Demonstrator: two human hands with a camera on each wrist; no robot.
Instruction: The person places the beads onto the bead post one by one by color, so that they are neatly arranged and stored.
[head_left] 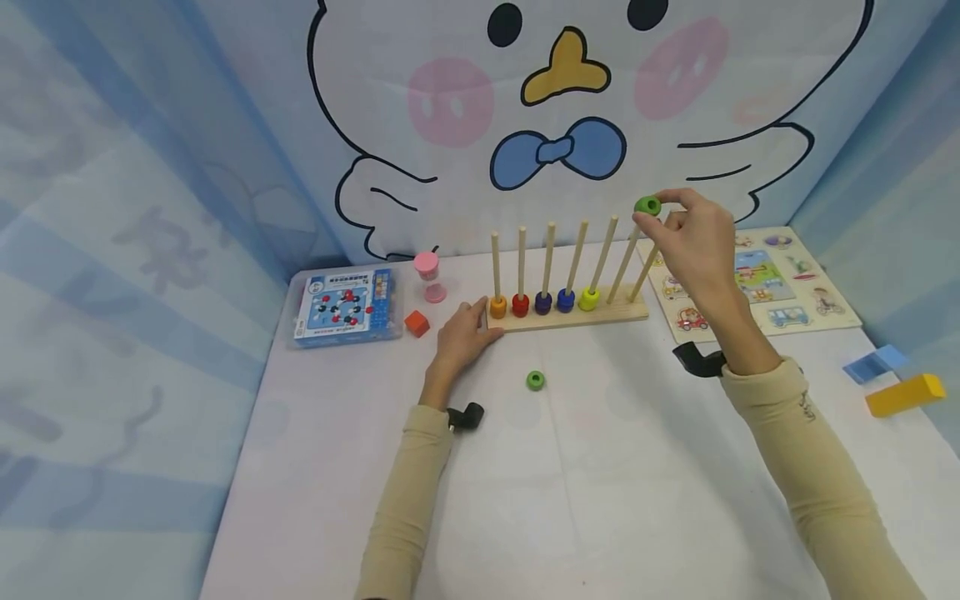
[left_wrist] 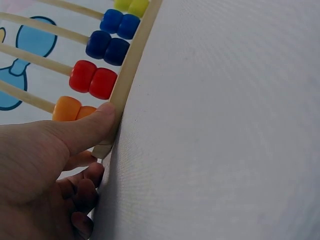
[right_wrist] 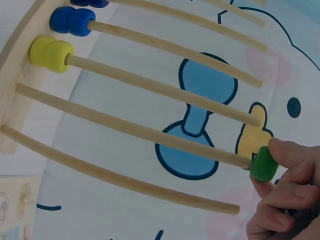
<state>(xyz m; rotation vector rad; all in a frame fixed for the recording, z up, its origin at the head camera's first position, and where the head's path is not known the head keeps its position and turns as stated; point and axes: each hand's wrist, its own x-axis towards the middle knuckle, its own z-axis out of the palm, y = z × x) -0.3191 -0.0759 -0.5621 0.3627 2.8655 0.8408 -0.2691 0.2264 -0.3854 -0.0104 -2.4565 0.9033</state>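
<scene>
A wooden bead stand point(head_left: 618, 314) with several upright pegs stands at the back of the table. From the left, its pegs carry orange, red, dark blue, blue and yellow beads point(right_wrist: 60, 56) in pairs; the two rightmost pegs are bare. My left hand point(head_left: 461, 337) grips the left end of the base, thumb on the front edge beside the orange beads point(left_wrist: 66, 108). Between thumb and fingertip my right hand point(head_left: 697, 242) pinches a green bead point(right_wrist: 263, 164) at the tip of the second peg from the right. Another green bead point(head_left: 530, 383) lies on the table before the stand.
Left of the stand are a blue boxed set point(head_left: 345, 304), a pink sand timer point(head_left: 427, 265) and a red-orange cube point(head_left: 417, 323). A picture puzzle board point(head_left: 813, 287) lies behind my right forearm. A yellow block point(head_left: 903, 396) and a blue piece point(head_left: 873, 364) lie far right.
</scene>
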